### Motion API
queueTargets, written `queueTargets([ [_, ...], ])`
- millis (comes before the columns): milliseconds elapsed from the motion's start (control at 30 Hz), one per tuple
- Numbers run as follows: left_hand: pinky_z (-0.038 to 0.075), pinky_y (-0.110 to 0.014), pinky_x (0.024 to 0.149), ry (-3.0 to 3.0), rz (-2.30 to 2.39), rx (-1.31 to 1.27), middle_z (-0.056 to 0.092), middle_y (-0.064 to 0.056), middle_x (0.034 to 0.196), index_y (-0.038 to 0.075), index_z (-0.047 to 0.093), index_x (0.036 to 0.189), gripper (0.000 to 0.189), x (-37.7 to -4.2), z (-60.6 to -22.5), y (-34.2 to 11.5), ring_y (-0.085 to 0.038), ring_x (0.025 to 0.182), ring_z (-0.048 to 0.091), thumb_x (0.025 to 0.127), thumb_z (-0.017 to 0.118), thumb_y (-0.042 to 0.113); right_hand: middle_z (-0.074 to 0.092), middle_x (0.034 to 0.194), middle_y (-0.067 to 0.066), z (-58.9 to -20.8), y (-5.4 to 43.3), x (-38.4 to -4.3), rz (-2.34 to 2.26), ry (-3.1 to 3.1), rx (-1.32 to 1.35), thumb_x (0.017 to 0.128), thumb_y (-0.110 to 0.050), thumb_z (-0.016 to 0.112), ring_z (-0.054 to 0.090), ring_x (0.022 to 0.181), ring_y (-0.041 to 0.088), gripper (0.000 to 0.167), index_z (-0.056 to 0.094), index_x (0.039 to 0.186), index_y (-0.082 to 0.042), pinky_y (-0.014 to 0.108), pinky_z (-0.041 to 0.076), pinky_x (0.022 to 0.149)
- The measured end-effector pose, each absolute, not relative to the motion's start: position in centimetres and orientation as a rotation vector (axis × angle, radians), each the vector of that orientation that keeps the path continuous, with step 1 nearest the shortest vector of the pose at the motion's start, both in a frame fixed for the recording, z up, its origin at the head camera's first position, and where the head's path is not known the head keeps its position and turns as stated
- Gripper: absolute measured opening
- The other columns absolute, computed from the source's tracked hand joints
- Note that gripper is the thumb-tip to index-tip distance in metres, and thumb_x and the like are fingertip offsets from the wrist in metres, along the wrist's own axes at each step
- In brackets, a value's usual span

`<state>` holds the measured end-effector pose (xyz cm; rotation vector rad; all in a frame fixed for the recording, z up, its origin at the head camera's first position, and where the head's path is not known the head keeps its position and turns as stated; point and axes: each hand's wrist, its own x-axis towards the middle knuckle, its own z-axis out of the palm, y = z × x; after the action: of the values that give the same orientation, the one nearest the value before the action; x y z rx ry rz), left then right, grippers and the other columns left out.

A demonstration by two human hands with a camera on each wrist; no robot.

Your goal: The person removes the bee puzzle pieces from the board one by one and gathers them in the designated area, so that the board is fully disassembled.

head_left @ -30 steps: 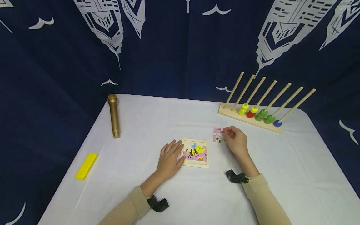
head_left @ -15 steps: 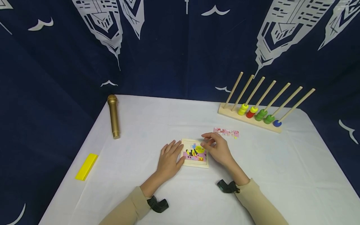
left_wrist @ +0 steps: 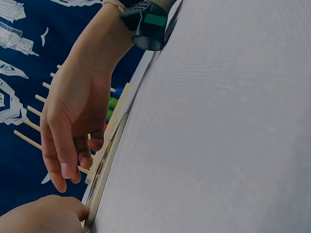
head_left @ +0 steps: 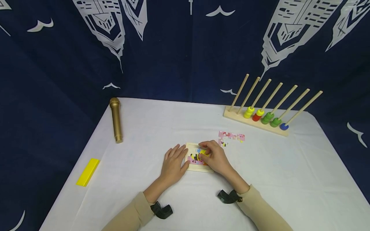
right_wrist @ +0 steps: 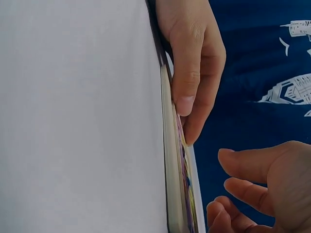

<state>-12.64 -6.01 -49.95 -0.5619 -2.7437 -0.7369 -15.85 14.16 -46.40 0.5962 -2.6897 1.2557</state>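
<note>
In the head view a square wooden puzzle tray (head_left: 199, 168) lies on the table, holding a partly assembled picture of a yellow and black bee (head_left: 195, 157) on pink. My left hand (head_left: 172, 164) rests along the tray's left edge, fingers extended; the right wrist view shows its thumb and fingers at the rim. Above the tray's right side hovers my right hand (head_left: 216, 158), which covers part of the bee. Its fingers are loosely bent, and the left wrist view shows nothing between them. Beyond the tray lie several loose pink puzzle pieces (head_left: 231, 136).
A wooden bead rack (head_left: 255, 121) with upright pegs and coloured beads stands at the back right. At the back left lies a gold microphone (head_left: 116, 121). A yellow block (head_left: 88, 172) is near the left table edge. A dark blue printed curtain (head_left: 162, 51) hangs behind.
My right hand has moved left and nearer, from the loose pieces to above the tray, uncovering the row of pieces. The left hand stays at the tray's edge.
</note>
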Motion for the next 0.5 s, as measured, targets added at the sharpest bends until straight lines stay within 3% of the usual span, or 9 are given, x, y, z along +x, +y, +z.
queueTargets([
  [500, 0.028, -0.053, 0.113, -2.744, -0.736, -0.564, 0.053, -0.01, 0.144, 0.005, 0.059, 0.133, 0.046, -12.65, -50.03, -6.05, -0.03, 0.14, 0.04, 0.094, 0.062, 0.027, 0.063, 0.096, 0.01, -47.16, 14.03, -15.87, 1.216, -2.745, 0.555, 0.077, -0.006, 0.081, 0.051, 0.073, 0.013, 0.038, 0.068, 0.112, -0.002, 0.024, 0.043, 0.065],
])
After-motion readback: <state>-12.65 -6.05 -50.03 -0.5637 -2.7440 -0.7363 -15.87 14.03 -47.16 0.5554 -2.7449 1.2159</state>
